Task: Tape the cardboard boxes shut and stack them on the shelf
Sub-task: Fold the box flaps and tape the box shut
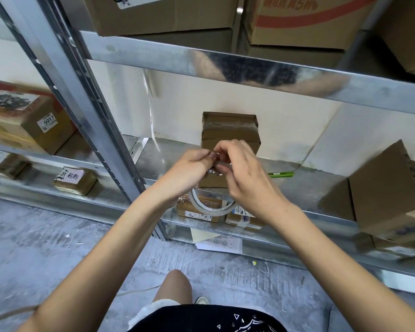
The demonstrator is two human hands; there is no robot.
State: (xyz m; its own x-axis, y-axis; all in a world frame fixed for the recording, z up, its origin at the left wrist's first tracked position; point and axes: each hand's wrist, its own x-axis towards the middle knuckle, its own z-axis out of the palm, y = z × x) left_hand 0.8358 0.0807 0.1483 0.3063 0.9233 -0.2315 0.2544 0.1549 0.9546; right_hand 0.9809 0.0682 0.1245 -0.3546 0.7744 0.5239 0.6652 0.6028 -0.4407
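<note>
A small brown cardboard box (230,130) stands on the metal shelf (304,185), its top wrapped with clear tape. In front of it both my hands hold a roll of clear tape (210,210). My left hand (189,171) pinches the roll's upper edge with closed fingers. My right hand (242,173) grips the roll from the right, fingertips meeting the left hand's at the top. The lower arc of the roll hangs below my hands; the upper part is hidden by my fingers.
A green pen-like tool (282,174) lies on the shelf right of the box. An open cardboard box (383,195) sits at the right. Labelled parcels (201,209) lie on the lower shelf, papers (219,243) beneath. More boxes (31,118) fill the left bay and top shelf.
</note>
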